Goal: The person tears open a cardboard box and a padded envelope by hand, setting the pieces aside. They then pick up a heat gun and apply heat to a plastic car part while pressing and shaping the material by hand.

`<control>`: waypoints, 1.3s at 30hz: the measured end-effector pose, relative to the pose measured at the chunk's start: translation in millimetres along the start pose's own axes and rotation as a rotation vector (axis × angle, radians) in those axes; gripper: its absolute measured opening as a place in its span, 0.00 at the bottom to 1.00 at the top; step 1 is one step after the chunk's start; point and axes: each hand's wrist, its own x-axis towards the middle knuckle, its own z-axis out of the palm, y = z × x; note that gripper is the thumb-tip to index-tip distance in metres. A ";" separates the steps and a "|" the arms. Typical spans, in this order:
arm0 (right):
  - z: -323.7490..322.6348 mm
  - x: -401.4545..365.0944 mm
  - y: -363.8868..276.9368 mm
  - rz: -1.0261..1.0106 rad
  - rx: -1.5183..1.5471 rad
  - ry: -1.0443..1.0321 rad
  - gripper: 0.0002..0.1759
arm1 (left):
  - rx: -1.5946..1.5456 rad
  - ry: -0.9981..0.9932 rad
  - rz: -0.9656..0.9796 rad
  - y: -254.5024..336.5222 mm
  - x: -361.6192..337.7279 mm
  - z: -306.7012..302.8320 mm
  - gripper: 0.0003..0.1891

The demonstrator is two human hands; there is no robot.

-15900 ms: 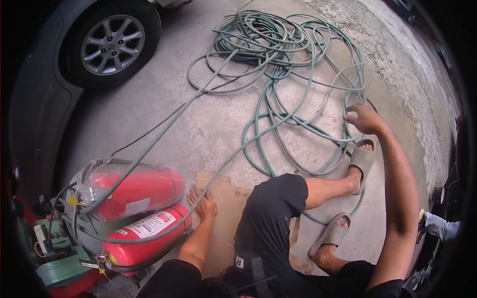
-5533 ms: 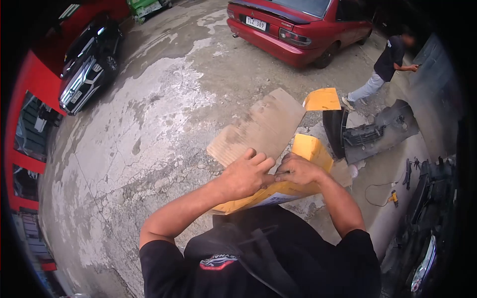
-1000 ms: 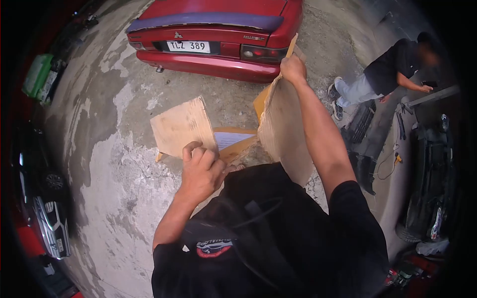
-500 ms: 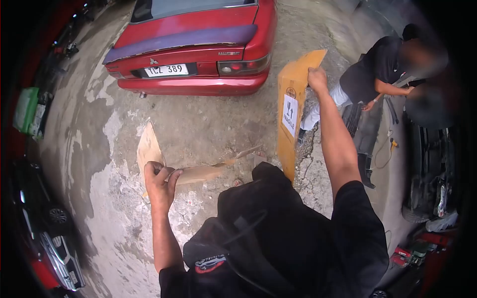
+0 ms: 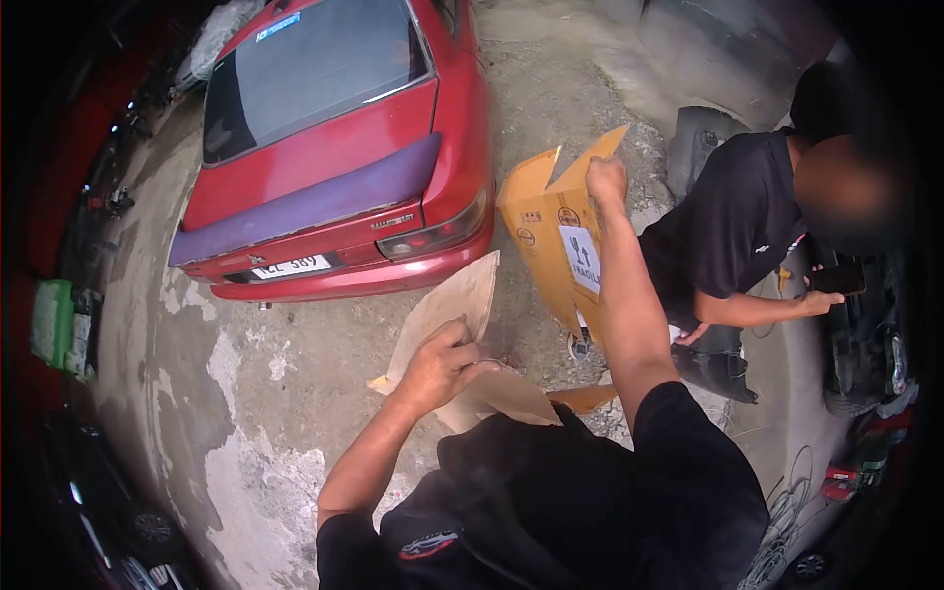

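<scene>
The ground (image 5: 265, 364) spreads beneath the 2 hands, grey concrete with paler, rougher patches to the lower left of the left hand. The car (image 5: 324, 118), red with a purple spoiler (image 5: 315, 206), stands beyond and to the left of both hands, its rear towards them. A co-worker (image 5: 723, 221) in a black shirt leans to the right of the right hand, near that arm. The carton (image 5: 541, 211), orange-brown and printed, hangs in the right hand, mostly to the left of and below it, with flaps spread at the top. The sheet (image 5: 447, 305), plain brown cardboard, is bent at the left hand: 1 part rises past the fingers, another slants down to the right from under the thumb. Whether sheet and carton are joined cannot be told. The right hand (image 5: 607, 180) is closed around the carton's upper edge, arm stretched forward; the left hand (image 5: 444, 366), lower and nearer the body, has its fingers curled over the sheet's edge, clasping it. The label (image 5: 580, 258), white and marked FRAGILE, sits just below the right hand, partly behind the forearm. The phone (image 5: 836, 279), dark, is in the co-worker's grip, well to the right of the right hand.
</scene>
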 end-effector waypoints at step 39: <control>-34.5 213.0 56.8 0.166 0.349 -0.143 0.28 | -0.252 -0.548 0.756 -157.6 526.8 210.7 0.09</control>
